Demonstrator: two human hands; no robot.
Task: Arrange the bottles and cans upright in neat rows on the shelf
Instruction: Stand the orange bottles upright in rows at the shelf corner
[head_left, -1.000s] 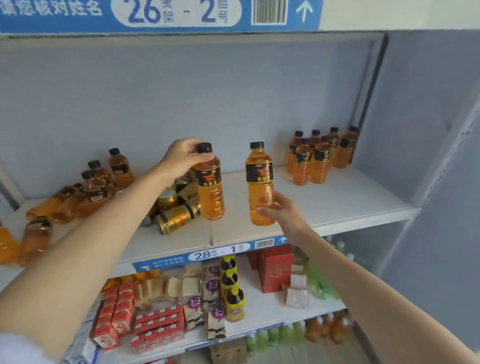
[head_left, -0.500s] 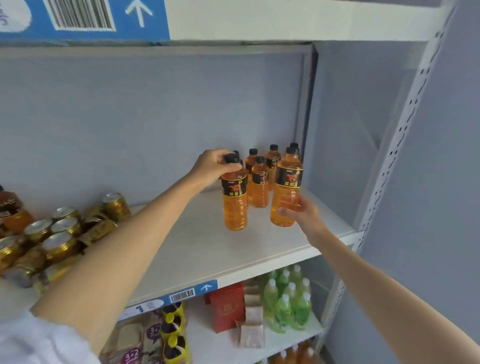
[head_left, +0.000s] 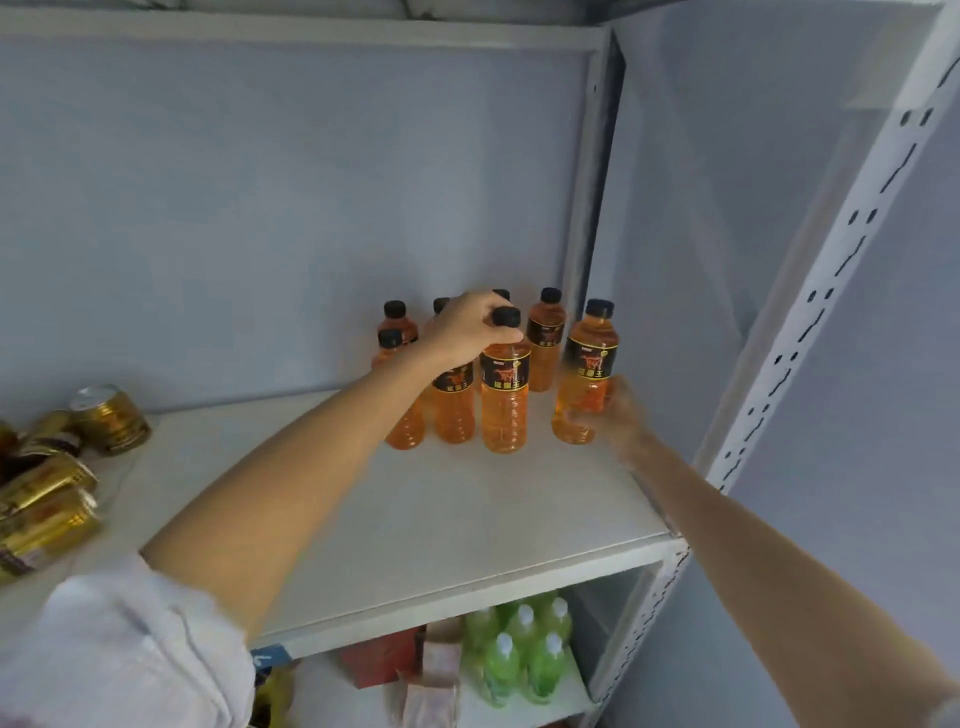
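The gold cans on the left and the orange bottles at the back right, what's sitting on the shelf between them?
Nothing stands there: in the head view the shelf is bare between the gold cans and the orange bottles; only the left forearm crosses above it.

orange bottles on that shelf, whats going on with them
A person is adding two orange drink bottles to an upright cluster at the shelf's back right corner. The left hand grips one bottle by its cap; the right hand holds another low on its body. Gold cans lie tumbled at the left.
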